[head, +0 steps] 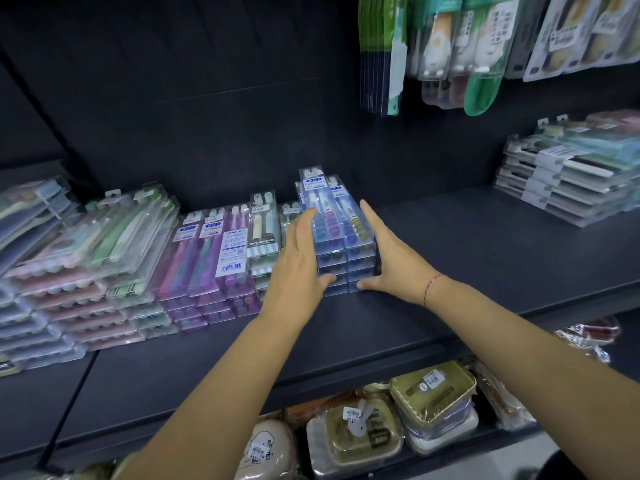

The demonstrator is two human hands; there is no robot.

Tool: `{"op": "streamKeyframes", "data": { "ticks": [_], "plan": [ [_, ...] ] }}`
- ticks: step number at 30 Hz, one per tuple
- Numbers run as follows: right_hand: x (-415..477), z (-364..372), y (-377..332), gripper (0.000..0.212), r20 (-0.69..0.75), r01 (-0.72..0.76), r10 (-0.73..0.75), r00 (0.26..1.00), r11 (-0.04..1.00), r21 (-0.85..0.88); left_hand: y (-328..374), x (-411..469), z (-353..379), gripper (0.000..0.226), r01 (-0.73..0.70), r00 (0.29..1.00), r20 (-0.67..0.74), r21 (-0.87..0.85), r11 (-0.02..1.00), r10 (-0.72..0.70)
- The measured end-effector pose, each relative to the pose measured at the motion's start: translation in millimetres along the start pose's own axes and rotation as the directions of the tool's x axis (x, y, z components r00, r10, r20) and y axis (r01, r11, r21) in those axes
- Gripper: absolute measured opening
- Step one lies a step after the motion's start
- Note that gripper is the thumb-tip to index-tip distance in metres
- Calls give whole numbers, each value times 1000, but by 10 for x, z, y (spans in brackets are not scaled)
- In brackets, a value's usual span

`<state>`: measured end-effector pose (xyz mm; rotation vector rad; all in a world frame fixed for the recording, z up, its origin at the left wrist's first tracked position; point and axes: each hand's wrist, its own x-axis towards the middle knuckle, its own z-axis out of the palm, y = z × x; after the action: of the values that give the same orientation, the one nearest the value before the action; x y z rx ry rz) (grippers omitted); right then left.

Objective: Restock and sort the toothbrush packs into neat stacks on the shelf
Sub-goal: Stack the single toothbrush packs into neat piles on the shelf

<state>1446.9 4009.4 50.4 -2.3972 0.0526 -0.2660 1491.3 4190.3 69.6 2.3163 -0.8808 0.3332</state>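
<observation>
Toothbrush packs, blue stack (341, 237): two columns side by side, standing on the dark shelf (450, 244). Left hand (299, 261) lies flat against the stack's left side, fingers straight, thumb at the lower front edge. Right hand (388, 261) does likewise on the stack's right side; neither curls round a pack. Cream stack (265, 233) just left of the blue stack, purple stacks (207, 265) further left. Pastel stack (568, 181) well to its right.

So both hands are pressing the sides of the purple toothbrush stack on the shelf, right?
Not purple. The head view shows the left hand and right hand pressing the sides of the blue toothbrush stack on the shelf; the purple stack sits untouched further left.
</observation>
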Motion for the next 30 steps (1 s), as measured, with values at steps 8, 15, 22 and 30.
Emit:
{"op": "streamKeyframes", "data": {
  "ticks": [8, 15, 22, 30],
  "plan": [
    [-3, 85, 81, 134, -19, -6, 6, 1000, 1000, -10, 5, -8, -6, 102, 4, 1000, 3, -2, 1000, -4],
    [-3, 32, 64, 135, 36, 5, -6, 999, 1000, 9, 8, 3, -33, 104, 44, 999, 29, -91, 995, -42],
    [66, -302, -148, 104, 31, 85, -92, 995, 981, 172, 127, 167, -246, 92, 354, 935, 201, -522, 776, -291],
    [68, -137, -181, 79, 60, 109, -117, 991, 986, 124, 135, 207, -182, 66, 302, 951, 217, -499, 812, -220]
  ]
}}
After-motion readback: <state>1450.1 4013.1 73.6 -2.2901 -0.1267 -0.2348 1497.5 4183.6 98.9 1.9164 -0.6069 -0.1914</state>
